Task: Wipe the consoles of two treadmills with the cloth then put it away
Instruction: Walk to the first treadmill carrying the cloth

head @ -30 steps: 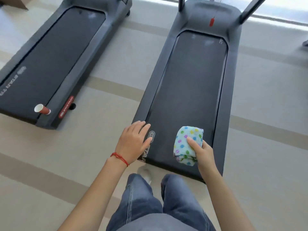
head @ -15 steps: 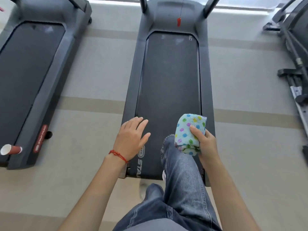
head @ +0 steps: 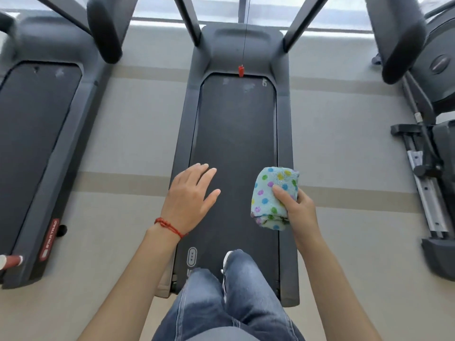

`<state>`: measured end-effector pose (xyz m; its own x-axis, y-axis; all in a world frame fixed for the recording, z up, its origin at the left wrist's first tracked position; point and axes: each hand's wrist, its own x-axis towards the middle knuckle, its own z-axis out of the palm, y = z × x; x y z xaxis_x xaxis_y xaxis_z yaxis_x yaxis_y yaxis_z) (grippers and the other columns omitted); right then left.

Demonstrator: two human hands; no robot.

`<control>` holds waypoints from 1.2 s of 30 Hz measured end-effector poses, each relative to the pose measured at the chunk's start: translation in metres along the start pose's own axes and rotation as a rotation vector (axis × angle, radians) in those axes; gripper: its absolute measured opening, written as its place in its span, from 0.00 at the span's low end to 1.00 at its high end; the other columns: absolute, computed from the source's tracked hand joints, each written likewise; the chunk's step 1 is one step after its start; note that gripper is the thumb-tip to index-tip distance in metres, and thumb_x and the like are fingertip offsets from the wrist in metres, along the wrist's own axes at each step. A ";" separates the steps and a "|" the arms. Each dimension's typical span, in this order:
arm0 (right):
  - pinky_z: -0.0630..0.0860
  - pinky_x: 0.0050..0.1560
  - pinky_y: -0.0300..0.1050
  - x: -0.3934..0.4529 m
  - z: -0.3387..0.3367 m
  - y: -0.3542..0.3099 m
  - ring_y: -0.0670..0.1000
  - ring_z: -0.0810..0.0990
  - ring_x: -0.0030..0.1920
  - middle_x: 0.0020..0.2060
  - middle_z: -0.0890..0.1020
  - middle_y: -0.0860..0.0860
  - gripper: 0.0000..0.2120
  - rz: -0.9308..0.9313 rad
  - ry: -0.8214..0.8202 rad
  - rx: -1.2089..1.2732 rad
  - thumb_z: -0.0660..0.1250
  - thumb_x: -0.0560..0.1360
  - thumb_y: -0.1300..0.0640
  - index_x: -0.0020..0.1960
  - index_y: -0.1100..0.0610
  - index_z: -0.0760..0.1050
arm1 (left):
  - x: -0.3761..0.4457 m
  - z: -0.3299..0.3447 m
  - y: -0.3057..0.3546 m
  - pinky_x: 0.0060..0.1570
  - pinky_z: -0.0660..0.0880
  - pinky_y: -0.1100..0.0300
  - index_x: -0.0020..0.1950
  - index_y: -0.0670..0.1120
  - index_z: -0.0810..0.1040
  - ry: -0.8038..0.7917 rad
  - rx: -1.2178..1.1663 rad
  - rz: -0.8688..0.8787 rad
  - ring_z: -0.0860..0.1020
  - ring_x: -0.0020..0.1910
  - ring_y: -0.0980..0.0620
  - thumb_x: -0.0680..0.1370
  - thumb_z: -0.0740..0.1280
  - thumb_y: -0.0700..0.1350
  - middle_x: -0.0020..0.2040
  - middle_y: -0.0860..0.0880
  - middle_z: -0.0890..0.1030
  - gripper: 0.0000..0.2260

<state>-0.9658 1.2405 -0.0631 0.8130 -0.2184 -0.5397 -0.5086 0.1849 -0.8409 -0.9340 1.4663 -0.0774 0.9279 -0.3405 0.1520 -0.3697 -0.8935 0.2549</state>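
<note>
1. Nearest: the person's legs in blue jeans (head: 229, 303), standing at the rear end of the middle treadmill (head: 236, 153). A light-coloured shoe (head: 227, 258) shows on the belt.

2. Left hand (head: 189, 200): held out over the left side of the belt, palm down, fingers straight and slightly spread, holding nothing. A red string bracelet (head: 170, 227) circles the wrist.

3. Right hand (head: 296, 207): over the right side of the belt, fingers and thumb wrapped round the cloth (head: 272, 196). Grip is closed firmly on it.

4. The cloth: folded into a thick bundle, pale blue with coloured dots, held upright in the air above the belt, level with the left hand.

5. Middle treadmill: dark belt, grey side rails, brand lettering near the rear edge partly hidden by the jeans. A red safety clip (head: 241, 70) hangs on a thin cord over the front of the deck. Two uprights (head: 302, 20) rise out of view at the top; the console itself is out of the frame.

6. To the left: a second treadmill (head: 37, 148), with a red label on its side rail. A red paper cup (head: 11, 260) lies on its side at the rear corner.

7. To the right: another exercise machine (head: 428, 148), dark with a metal rail.

8. Farthest: pale floor (head: 128, 134) with tan stripes, and a bright window strip along the top.
</note>
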 end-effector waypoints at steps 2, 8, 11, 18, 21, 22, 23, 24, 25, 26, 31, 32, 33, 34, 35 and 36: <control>0.81 0.41 0.44 0.005 0.000 -0.026 0.53 0.84 0.46 0.47 0.84 0.54 0.12 0.000 0.004 0.008 0.70 0.72 0.56 0.53 0.59 0.77 | 0.019 -0.015 0.003 0.53 0.75 0.48 0.59 0.38 0.78 -0.003 0.010 -0.002 0.78 0.55 0.40 0.76 0.57 0.51 0.55 0.40 0.80 0.21; 0.79 0.35 0.39 0.037 0.011 -0.087 0.50 0.84 0.43 0.46 0.84 0.53 0.11 0.001 0.001 0.031 0.70 0.72 0.57 0.52 0.59 0.77 | 0.082 -0.044 -0.005 0.51 0.76 0.49 0.58 0.38 0.79 0.020 0.032 0.014 0.79 0.54 0.40 0.76 0.56 0.52 0.55 0.40 0.80 0.22; 0.81 0.39 0.42 0.066 0.024 -0.112 0.52 0.84 0.45 0.47 0.84 0.54 0.13 0.003 -0.023 0.047 0.70 0.71 0.56 0.54 0.59 0.76 | 0.122 -0.049 -0.018 0.51 0.76 0.49 0.59 0.38 0.78 0.039 0.032 0.017 0.78 0.54 0.40 0.76 0.56 0.52 0.55 0.40 0.80 0.22; 0.81 0.41 0.46 0.162 0.062 -0.181 0.54 0.84 0.44 0.45 0.84 0.54 0.16 0.023 -0.105 0.227 0.70 0.68 0.54 0.53 0.60 0.76 | 0.244 -0.050 -0.063 0.51 0.76 0.49 0.59 0.38 0.78 0.056 0.037 0.066 0.78 0.55 0.40 0.76 0.56 0.52 0.55 0.40 0.80 0.22; 0.81 0.40 0.46 0.202 0.079 -0.220 0.55 0.84 0.45 0.47 0.83 0.56 0.21 0.042 -0.170 0.333 0.72 0.66 0.53 0.56 0.61 0.75 | 0.303 -0.059 -0.083 0.52 0.76 0.50 0.59 0.39 0.78 0.082 0.037 0.096 0.78 0.55 0.41 0.76 0.56 0.52 0.56 0.41 0.80 0.22; 0.81 0.40 0.46 0.216 0.084 -0.233 0.55 0.83 0.45 0.47 0.83 0.56 0.23 0.039 -0.185 0.362 0.72 0.65 0.51 0.56 0.61 0.75 | 0.323 -0.063 -0.088 0.52 0.75 0.50 0.59 0.39 0.78 0.091 0.033 0.109 0.78 0.56 0.41 0.76 0.56 0.52 0.56 0.41 0.80 0.22; 0.81 0.41 0.47 0.230 0.089 -0.247 0.56 0.83 0.45 0.48 0.83 0.57 0.27 0.028 -0.199 0.382 0.74 0.63 0.48 0.56 0.61 0.76 | 0.342 -0.066 -0.093 0.53 0.75 0.50 0.59 0.39 0.78 0.101 0.030 0.125 0.78 0.56 0.41 0.76 0.57 0.52 0.56 0.41 0.79 0.22; 0.81 0.41 0.47 0.245 0.095 -0.260 0.55 0.83 0.45 0.47 0.83 0.57 0.31 0.014 -0.215 0.392 0.77 0.58 0.45 0.55 0.60 0.76 | 0.362 -0.068 -0.098 0.53 0.75 0.49 0.60 0.39 0.78 0.110 0.032 0.141 0.78 0.56 0.41 0.76 0.57 0.52 0.56 0.41 0.79 0.22; 0.81 0.41 0.47 0.258 0.099 -0.273 0.55 0.83 0.45 0.46 0.83 0.56 0.35 0.002 -0.235 0.398 0.79 0.54 0.43 0.54 0.60 0.77 | 0.381 -0.070 -0.102 0.53 0.75 0.49 0.60 0.39 0.78 0.115 0.034 0.155 0.78 0.56 0.41 0.76 0.57 0.52 0.56 0.41 0.79 0.22; 0.81 0.41 0.47 0.270 0.103 -0.285 0.55 0.83 0.44 0.45 0.84 0.55 0.37 -0.009 -0.256 0.404 0.80 0.51 0.42 0.54 0.60 0.77 | 0.399 -0.071 -0.105 0.54 0.75 0.49 0.60 0.39 0.78 0.120 0.034 0.167 0.78 0.57 0.41 0.76 0.57 0.52 0.57 0.40 0.79 0.22; 0.81 0.40 0.47 0.327 0.111 -0.338 0.54 0.83 0.43 0.43 0.84 0.55 0.35 -0.074 -0.340 0.462 0.82 0.50 0.44 0.51 0.60 0.78 | 0.479 -0.071 -0.116 0.59 0.68 0.52 0.61 0.38 0.77 0.164 0.017 0.183 0.76 0.58 0.41 0.77 0.58 0.52 0.58 0.41 0.78 0.22; 0.81 0.40 0.47 0.341 0.111 -0.348 0.54 0.83 0.44 0.44 0.84 0.55 0.35 -0.084 -0.350 0.461 0.82 0.50 0.45 0.51 0.60 0.78 | 0.496 -0.071 -0.117 0.59 0.68 0.52 0.61 0.39 0.77 0.171 0.018 0.183 0.76 0.58 0.42 0.77 0.58 0.52 0.58 0.41 0.78 0.22; 0.81 0.41 0.48 0.356 0.111 -0.359 0.55 0.83 0.44 0.44 0.84 0.56 0.35 -0.093 -0.356 0.459 0.82 0.50 0.45 0.52 0.60 0.78 | 0.512 -0.071 -0.118 0.59 0.67 0.52 0.61 0.39 0.77 0.179 0.020 0.185 0.76 0.59 0.42 0.77 0.58 0.52 0.58 0.41 0.78 0.22; 0.81 0.41 0.48 0.370 0.111 -0.371 0.55 0.83 0.45 0.45 0.84 0.56 0.36 -0.102 -0.358 0.456 0.82 0.50 0.45 0.52 0.60 0.77 | 0.529 -0.072 -0.120 0.59 0.67 0.53 0.61 0.38 0.77 0.190 0.024 0.188 0.76 0.58 0.42 0.77 0.58 0.52 0.58 0.41 0.78 0.22; 0.81 0.41 0.48 0.384 0.112 -0.383 0.55 0.83 0.45 0.45 0.83 0.56 0.36 -0.109 -0.359 0.455 0.82 0.50 0.46 0.53 0.61 0.77 | 0.546 -0.073 -0.121 0.59 0.67 0.53 0.61 0.38 0.77 0.204 0.029 0.190 0.76 0.58 0.41 0.77 0.57 0.52 0.58 0.41 0.78 0.22; 0.81 0.41 0.48 0.398 0.112 -0.395 0.55 0.83 0.45 0.45 0.83 0.56 0.37 -0.118 -0.361 0.454 0.82 0.49 0.46 0.53 0.61 0.77 | 0.563 -0.074 -0.123 0.58 0.67 0.53 0.61 0.38 0.77 0.221 0.033 0.189 0.76 0.58 0.41 0.77 0.57 0.52 0.58 0.41 0.78 0.22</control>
<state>-0.4091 1.1874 0.0586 0.9421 0.0630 -0.3295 -0.3017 0.5882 -0.7503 -0.3701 1.4060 0.0472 0.8083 -0.4332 0.3987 -0.5297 -0.8306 0.1715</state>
